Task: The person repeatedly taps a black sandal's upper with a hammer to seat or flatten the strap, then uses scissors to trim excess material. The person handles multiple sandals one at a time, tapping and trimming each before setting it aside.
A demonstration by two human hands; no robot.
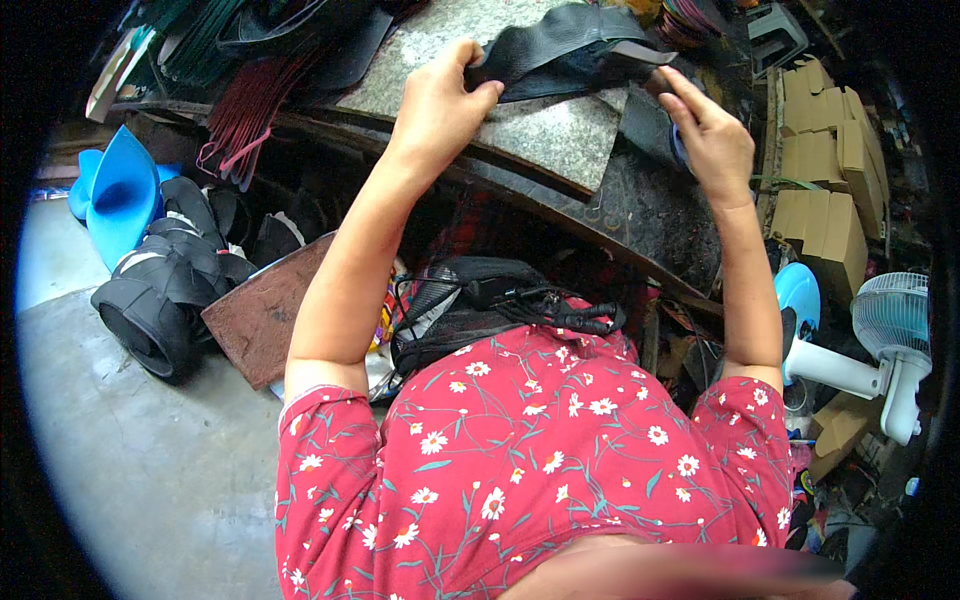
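Note:
Above the work table's near edge, a black leather piece [560, 50] with a wavy upper edge stretches between my two hands. My left hand [440, 108] grips its left end, thumb and fingers pinched together. At the other end, my right hand [708, 135] is closed, fingertips pressed together beside a thin grey flat strip [643, 53] that sticks out over the leather. Whether that strip is a tool or part of the piece I cannot tell. The speckled stone slab [560, 150] lies under the leather on the table.
Bundles of dark red cords [255, 105] hang off the table at left. Black molded pieces [160, 290], a blue foam shape [122, 195] and a brown board [265, 315] are lower left. Stacked cardboard boxes [825, 150] and a white-and-blue fan [890, 320] stand at right.

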